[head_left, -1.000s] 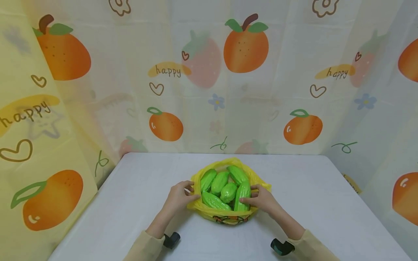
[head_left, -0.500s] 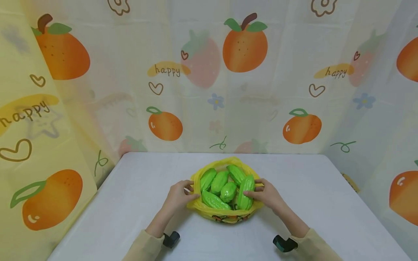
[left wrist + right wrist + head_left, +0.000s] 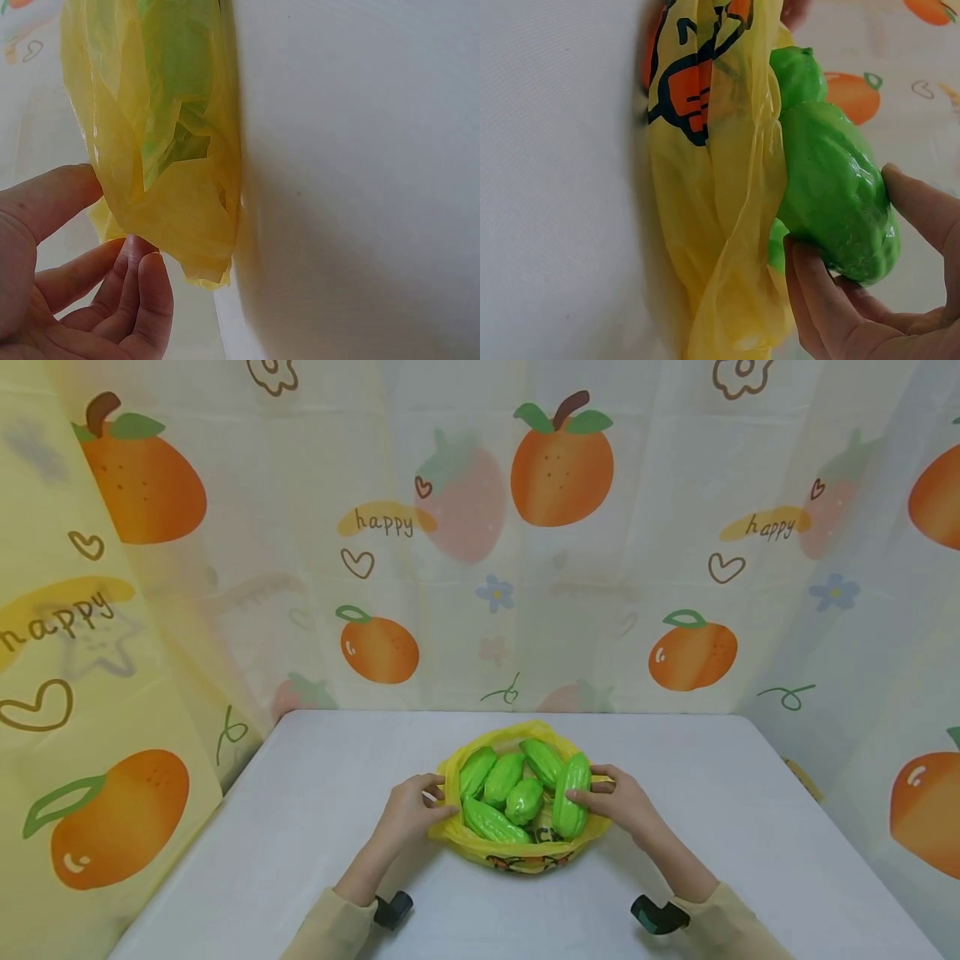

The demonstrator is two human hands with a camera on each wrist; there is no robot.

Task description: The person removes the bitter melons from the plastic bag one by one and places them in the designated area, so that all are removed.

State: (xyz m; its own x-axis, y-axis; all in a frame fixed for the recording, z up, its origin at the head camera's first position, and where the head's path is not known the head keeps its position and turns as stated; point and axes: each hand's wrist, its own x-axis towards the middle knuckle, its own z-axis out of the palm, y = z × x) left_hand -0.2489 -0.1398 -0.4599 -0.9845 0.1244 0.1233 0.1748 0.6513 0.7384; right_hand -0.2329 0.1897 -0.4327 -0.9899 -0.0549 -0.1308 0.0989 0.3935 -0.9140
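Observation:
A yellow plastic bag (image 3: 474, 852) sits with its mouth spread wide in the middle of the table, several glossy green bitter melons (image 3: 504, 779) inside. My left hand (image 3: 408, 810) holds the bag's left rim between thumb and fingers; in the left wrist view the thumb (image 3: 64, 195) presses the yellow film (image 3: 176, 217). At the right side, my right hand (image 3: 626, 810) grips one bitter melon (image 3: 572, 797), thumb on the near side and fingers behind. The right wrist view has this melon (image 3: 836, 187) raised at the bag's rim, another melon behind it.
The white table (image 3: 322, 760) extends around the bag on all sides. Fruit-printed curtains (image 3: 457, 610) stand behind and at both sides. A black wrist camera (image 3: 393, 911) is on the left wrist, another (image 3: 658, 916) on the right.
My right hand has shifted to the right with the bitter melon, which now stands apart from its neighbours. Black print on the bag shows where it lay. The left hand stays at the rim.

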